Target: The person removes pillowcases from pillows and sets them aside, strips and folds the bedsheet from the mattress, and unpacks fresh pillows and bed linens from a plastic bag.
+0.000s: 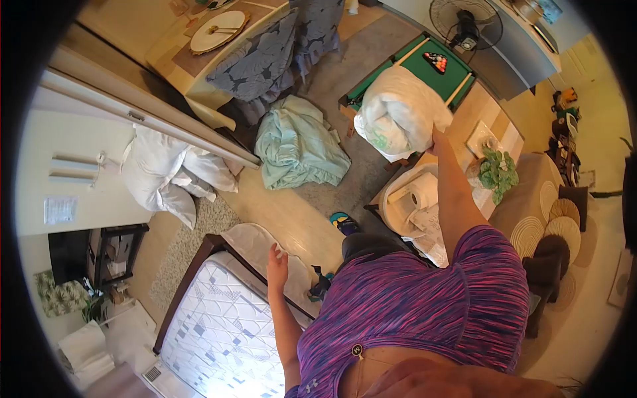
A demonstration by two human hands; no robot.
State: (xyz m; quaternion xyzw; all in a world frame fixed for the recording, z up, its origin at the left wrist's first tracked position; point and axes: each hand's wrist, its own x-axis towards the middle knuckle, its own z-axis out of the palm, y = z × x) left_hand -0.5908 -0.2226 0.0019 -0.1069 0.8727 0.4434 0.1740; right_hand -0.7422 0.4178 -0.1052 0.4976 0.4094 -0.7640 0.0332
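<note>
A thick white comforter, rolled into a bulky bundle, rests over the corner of the small green pool table. At the roll's near right edge is my right hand, its fingers closed on the fabric and partly hidden by it. My left hand hangs in the air beside the bed, fingers apart and holding nothing. Below it lies the bare patterned mattress in a dark wooden frame. A pale green sheet sits in a crumpled heap on the floor ahead.
White pillows are piled near the sliding door track. To my right stand a basket with paper rolls and a potted plant on a wooden table. A fan stands behind the pool table.
</note>
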